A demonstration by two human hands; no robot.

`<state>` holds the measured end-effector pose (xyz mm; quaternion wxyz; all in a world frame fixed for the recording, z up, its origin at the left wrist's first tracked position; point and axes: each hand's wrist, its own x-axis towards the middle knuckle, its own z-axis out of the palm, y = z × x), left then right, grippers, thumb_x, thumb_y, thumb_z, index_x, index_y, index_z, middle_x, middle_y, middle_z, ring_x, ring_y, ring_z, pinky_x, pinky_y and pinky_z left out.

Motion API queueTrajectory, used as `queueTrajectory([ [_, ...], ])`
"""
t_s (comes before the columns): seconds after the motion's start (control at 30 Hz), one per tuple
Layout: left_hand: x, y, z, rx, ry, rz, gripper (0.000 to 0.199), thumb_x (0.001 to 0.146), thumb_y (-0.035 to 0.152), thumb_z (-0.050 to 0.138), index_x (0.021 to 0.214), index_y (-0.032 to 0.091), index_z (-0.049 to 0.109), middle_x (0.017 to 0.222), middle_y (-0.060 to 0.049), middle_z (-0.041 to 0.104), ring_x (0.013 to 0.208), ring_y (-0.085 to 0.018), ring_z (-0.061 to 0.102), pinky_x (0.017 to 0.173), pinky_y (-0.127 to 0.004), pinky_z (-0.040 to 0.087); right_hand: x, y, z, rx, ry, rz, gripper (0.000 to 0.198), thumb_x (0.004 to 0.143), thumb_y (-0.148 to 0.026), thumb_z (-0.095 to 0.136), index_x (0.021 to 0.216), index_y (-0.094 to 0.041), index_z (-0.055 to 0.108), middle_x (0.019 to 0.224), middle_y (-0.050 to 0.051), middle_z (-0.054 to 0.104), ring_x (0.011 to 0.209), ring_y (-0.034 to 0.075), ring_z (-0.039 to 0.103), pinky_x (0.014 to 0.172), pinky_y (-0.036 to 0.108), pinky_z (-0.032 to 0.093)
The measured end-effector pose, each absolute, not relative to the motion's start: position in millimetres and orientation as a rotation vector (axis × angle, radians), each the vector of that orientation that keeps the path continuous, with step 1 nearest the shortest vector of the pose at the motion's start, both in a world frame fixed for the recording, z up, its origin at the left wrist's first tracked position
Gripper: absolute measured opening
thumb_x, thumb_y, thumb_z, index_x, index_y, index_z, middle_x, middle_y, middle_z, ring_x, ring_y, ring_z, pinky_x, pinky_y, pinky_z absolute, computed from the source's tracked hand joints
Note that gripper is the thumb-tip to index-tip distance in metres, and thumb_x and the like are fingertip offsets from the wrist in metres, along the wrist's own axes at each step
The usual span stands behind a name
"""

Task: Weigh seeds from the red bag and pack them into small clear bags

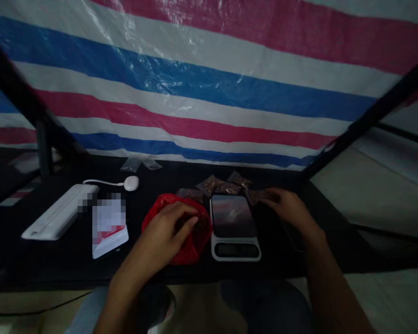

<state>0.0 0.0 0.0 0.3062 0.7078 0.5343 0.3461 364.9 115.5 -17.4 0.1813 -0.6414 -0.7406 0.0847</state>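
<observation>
My left hand (170,227) reaches into the mouth of a red plastic bag (160,206), its thumb and fingers curled together. Something dark brown shows by the fingertips, too dim to name. Just right of the bag sits a white kitchen scale (234,215) with a dark glossy top and a small display. Beyond the scale, my right hand (287,206) pinches the edge of a small clear plastic packet (256,195) with brown contents. Several similar packets (214,184) lie behind the scale, one partly hidden by the bag.
On the left of the black table (69,260) are a long white device (59,213), a white card-like item (109,239) and a round white piece on a cord (131,183). Clear bags (141,163) lie at the back, before a striped plastic sheet (195,93). Dark frame bars slope at both sides.
</observation>
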Motion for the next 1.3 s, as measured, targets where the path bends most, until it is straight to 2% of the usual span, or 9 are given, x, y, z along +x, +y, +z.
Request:
queueTrajectory([
  [0.2, 13.7, 2.0, 9.5, 1.635, 1.371, 1.037, 0.033, 0.098, 0.051, 0.059, 0.1, 0.022, 0.076, 0.099, -0.004, 0.079, 0.093, -0.023, 0.073, 0.087, -0.033, 0.055, 357.1, 89.4, 24.0, -1.568, -1.818, 0.095, 0.036, 0.086, -0.037, 0.074, 0.115, -0.015, 0.077, 0.11, 0.014, 0.08, 0.096, 0.03, 0.076, 0.091, 0.044, 0.059],
  [0.37, 24.8, 21.1, 28.3, 1.272, 1.238, 1.102, 0.05, 0.086, 0.066, 0.068, 0.097, 0.018, 0.077, 0.092, -0.007, 0.08, 0.085, -0.022, 0.075, 0.071, -0.029, 0.056, 287.3, 72.5, 44.9, -1.184, -1.9, 0.228, 0.034, 0.085, -0.034, 0.078, 0.116, -0.02, 0.076, 0.113, 0.011, 0.079, 0.098, 0.026, 0.074, 0.09, 0.042, 0.059],
  [0.53, 2.2, 35.8, 44.1, 1.124, 1.163, 1.086, 0.048, 0.068, 0.059, 0.088, 0.085, 0.016, 0.077, 0.084, -0.007, 0.08, 0.079, -0.019, 0.074, 0.07, -0.026, 0.056, 225.2, 74.6, 40.4, -1.017, -1.994, 0.446, 0.031, 0.084, -0.023, 0.079, 0.115, -0.021, 0.074, 0.11, 0.008, 0.078, 0.097, 0.023, 0.073, 0.089, 0.039, 0.056],
  [0.63, -19.4, 35.4, 45.7, 1.092, 1.17, 1.099, 0.045, 0.065, 0.054, 0.093, 0.084, 0.016, 0.078, 0.082, -0.006, 0.08, 0.078, -0.017, 0.074, 0.07, -0.024, 0.057, 208.8, 78.2, 39.8, -0.996, -2.063, 0.55, 0.044, 0.081, -0.023, 0.083, 0.122, -0.021, 0.069, 0.117, 0.009, 0.076, 0.102, 0.023, 0.071, 0.092, 0.04, 0.054],
  [0.7, -29.4, 34.7, 45.1, 1.112, 1.175, 1.084, 0.043, 0.066, 0.053, 0.092, 0.085, 0.016, 0.079, 0.084, -0.006, 0.08, 0.08, -0.016, 0.074, 0.072, -0.023, 0.057, 200.0, 76.4, 43.9, -0.975, -2.079, 0.614, 0.044, 0.08, -0.027, 0.084, 0.12, -0.02, 0.068, 0.117, 0.009, 0.075, 0.101, 0.022, 0.069, 0.09, 0.038, 0.053],
  [0.8, -34.2, 34.9, 44.4, 1.201, 1.194, 1.012, 0.038, 0.073, 0.051, 0.088, 0.084, 0.017, 0.079, 0.083, -0.005, 0.08, 0.079, -0.015, 0.073, 0.07, -0.021, 0.055, 184.9, 68.4, 50.6, -0.923, -2.078, 0.788, 0.016, 0.089, -0.032, 0.073, 0.096, -0.019, 0.069, 0.092, 0.004, 0.074, 0.082, 0.017, 0.066, 0.075, 0.03, 0.05],
  [0.83, -33.7, 35.0, 44.5, 1.237, 1.2, 0.982, 0.036, 0.074, 0.05, 0.088, 0.085, 0.017, 0.079, 0.082, -0.004, 0.079, 0.078, -0.015, 0.073, 0.068, -0.021, 0.054, 180.1, 65.8, 51.1, -0.897, -2.088, 0.863, 0.014, 0.092, -0.033, 0.07, 0.09, -0.019, 0.068, 0.084, 0.002, 0.071, 0.076, 0.015, 0.063, 0.07, 0.028, 0.048],
  [1.1, -30.0, 29.9, 50.0, 1.4, 1.195, 0.777, 0.033, 0.077, 0.049, 0.082, 0.085, 0.018, 0.077, 0.081, -0.005, 0.079, 0.079, -0.018, 0.073, 0.071, -0.025, 0.055, 170.2, 66.1, 34.7, -0.833, -2.042, 1.335, 0.017, 0.093, -0.03, 0.062, 0.081, -0.018, 0.062, 0.074, -0.001, 0.064, 0.067, 0.013, 0.061, 0.061, 0.025, 0.043],
  [1.3, -31.9, 14.8, 46.7, 1.459, 1.284, 0.801, 0.028, 0.083, 0.045, 0.071, 0.083, 0.017, 0.074, 0.082, -0.005, 0.077, 0.08, -0.02, 0.072, 0.068, -0.026, 0.053, 161.1, 60.6, 38.2, -0.865, -2.122, 1.268, 0.016, 0.09, -0.018, 0.057, 0.074, -0.018, 0.061, 0.07, -0.001, 0.065, 0.063, 0.012, 0.06, 0.058, 0.023, 0.041],
])
